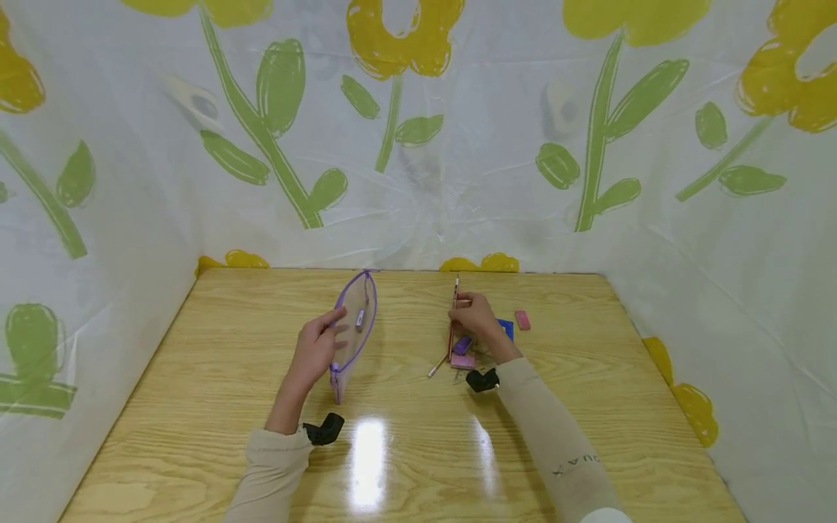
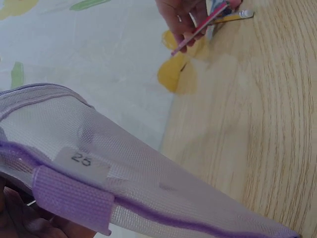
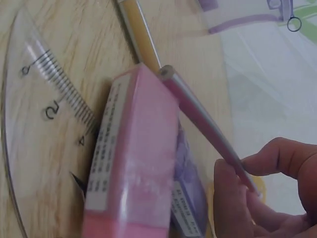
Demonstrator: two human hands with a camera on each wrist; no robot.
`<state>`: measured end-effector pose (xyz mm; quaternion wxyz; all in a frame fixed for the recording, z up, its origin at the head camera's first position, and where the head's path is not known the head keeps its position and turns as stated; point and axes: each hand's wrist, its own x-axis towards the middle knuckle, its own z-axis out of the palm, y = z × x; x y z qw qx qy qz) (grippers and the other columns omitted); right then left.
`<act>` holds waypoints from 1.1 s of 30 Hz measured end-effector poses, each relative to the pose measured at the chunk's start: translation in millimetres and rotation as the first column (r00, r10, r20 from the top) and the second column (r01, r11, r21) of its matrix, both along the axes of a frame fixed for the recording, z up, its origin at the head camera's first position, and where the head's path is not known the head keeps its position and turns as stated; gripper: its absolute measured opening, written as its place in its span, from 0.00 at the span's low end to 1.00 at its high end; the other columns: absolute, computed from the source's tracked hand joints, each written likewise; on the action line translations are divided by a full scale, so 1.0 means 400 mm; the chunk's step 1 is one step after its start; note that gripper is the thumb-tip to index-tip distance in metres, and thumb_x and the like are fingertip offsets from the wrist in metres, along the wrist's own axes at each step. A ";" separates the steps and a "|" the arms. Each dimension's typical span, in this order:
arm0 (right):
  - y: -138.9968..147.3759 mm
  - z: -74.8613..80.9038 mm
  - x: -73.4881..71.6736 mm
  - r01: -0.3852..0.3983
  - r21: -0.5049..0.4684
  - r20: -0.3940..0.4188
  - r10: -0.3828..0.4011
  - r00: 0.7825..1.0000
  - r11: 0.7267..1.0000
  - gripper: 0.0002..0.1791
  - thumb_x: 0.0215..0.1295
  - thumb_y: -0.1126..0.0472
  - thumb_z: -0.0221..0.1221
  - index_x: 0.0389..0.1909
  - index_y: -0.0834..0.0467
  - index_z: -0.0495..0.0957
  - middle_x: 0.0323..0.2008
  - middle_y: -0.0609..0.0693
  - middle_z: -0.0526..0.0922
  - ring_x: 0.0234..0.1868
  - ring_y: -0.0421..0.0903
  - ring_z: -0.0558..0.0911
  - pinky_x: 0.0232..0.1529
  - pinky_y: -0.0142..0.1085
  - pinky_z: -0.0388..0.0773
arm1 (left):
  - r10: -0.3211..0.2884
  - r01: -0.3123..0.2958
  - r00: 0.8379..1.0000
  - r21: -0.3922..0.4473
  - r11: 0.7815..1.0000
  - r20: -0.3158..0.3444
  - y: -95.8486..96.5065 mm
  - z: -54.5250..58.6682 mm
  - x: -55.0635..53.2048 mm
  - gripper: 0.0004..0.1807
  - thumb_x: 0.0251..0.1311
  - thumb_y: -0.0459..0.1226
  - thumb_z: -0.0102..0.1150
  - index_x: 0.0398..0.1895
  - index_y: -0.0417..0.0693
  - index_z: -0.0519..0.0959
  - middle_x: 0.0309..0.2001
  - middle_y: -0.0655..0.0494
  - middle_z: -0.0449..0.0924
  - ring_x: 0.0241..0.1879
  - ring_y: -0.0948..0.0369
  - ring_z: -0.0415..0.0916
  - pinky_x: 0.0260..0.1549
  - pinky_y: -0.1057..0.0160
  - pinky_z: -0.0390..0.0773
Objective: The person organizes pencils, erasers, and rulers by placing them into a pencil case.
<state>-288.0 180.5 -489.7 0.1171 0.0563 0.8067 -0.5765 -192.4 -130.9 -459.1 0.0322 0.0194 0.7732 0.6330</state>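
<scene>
My left hand (image 1: 315,354) holds a mesh zip pouch (image 2: 129,144) with purple edging, its zip opening spread wide. A small white and grey piece (image 1: 360,319) shows in the pouch's opening. To the right, my right hand (image 1: 480,318) pinches a red pencil (image 3: 203,119) between thumb and fingers. One end of that pencil is by a pink eraser (image 3: 143,158) and a purple eraser (image 1: 462,345). Under these lie a yellow pencil (image 1: 437,365) and a clear scale with printed numbers (image 3: 49,89). The left fingers are partly hidden by the pouch in the left wrist view.
Beside the right wrist is a blue flat object (image 1: 506,329), partly covered. Another pink eraser (image 1: 522,319) lies farther right on the wooden table (image 1: 209,349). A flowered white sheet (image 1: 471,181) stands along the back and both sides.
</scene>
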 end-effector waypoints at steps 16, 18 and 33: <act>-0.007 0.017 0.034 -0.050 -0.178 -0.041 0.044 0.998 0.983 0.34 0.68 0.72 0.55 0.75 0.66 0.60 0.57 0.67 0.72 0.46 0.57 0.83 0.42 0.39 0.90 | 0.005 -0.005 1.000 0.017 1.000 0.000 0.003 -0.001 0.008 0.27 0.76 0.30 0.31 0.76 0.30 0.59 0.76 0.35 0.60 0.70 0.40 0.67 0.64 0.50 0.79; -0.012 0.018 0.037 -0.058 -0.206 -0.072 0.044 0.996 0.977 0.34 0.68 0.73 0.55 0.75 0.67 0.60 0.57 0.67 0.72 0.44 0.53 0.83 0.42 0.39 0.91 | 0.009 -0.009 1.000 0.019 1.000 0.000 0.003 -0.001 0.008 0.27 0.77 0.30 0.31 0.76 0.31 0.59 0.76 0.35 0.60 0.70 0.41 0.67 0.64 0.50 0.79; -0.062 0.035 0.076 -0.072 -0.402 -0.218 -0.019 0.976 0.913 0.32 0.68 0.78 0.55 0.72 0.64 0.63 0.51 0.60 0.73 0.41 0.47 0.84 0.39 0.37 0.91 | 0.012 -0.012 1.000 0.025 1.000 -0.004 0.007 0.002 0.013 0.26 0.77 0.30 0.33 0.76 0.31 0.60 0.75 0.35 0.60 0.70 0.41 0.67 0.64 0.49 0.79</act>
